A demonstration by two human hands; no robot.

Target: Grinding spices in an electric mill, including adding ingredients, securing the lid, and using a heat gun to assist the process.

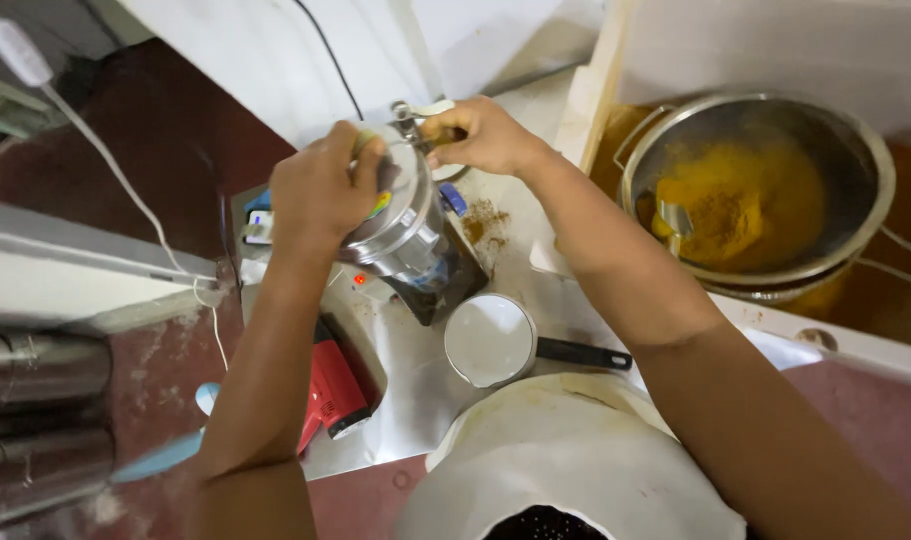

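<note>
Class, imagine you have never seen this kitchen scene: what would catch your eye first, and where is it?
First, the steel grinder at centre, with the left hand on its lid and the right hand at the clasp on top. Next, the big metal bowl of bright yellow powder at upper right. Below the grinder lies a small white pan with a black handle.

One head-worn camera looks steeply down, close above the steel grinder point(401, 225), forearms filling the foreground.
</note>
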